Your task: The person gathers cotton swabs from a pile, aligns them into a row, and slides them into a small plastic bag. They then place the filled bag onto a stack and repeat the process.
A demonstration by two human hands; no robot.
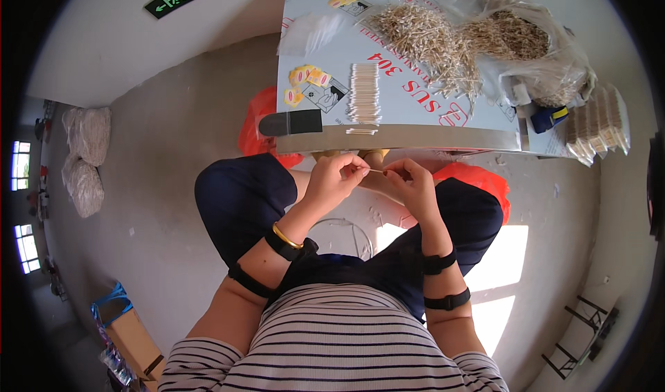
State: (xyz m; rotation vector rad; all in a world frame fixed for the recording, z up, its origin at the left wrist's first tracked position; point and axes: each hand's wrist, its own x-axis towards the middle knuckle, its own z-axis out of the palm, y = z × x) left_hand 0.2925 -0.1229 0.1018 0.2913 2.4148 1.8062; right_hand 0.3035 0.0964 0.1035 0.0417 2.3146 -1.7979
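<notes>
Just beyond the near edge of the metal-topped table (pixel 409 137), a thin cotton swab (pixel 375 171) spans the gap between my hands. My left hand (pixel 338 179) pinches one end of it with thumb and forefinger, and my right hand (pixel 414 188) pinches the other. On the table ahead lies a neat column of cotton swabs (pixel 364 93), side by side. Below that column, a few separate swabs (pixel 361 131) rest close to the edge. Farther right spreads a large loose heap of swabs (pixel 429 46).
An open clear bag (pixel 514 35) full of swabs adjoins the heap. Packed swab bundles (pixel 599 125) and a blue-and-yellow object (pixel 549 118) sit at the right. Yellow labels (pixel 308 77) and clear plastic sleeves (pixel 310 33) lie at the left. Red bags (pixel 258 125) hang below the table.
</notes>
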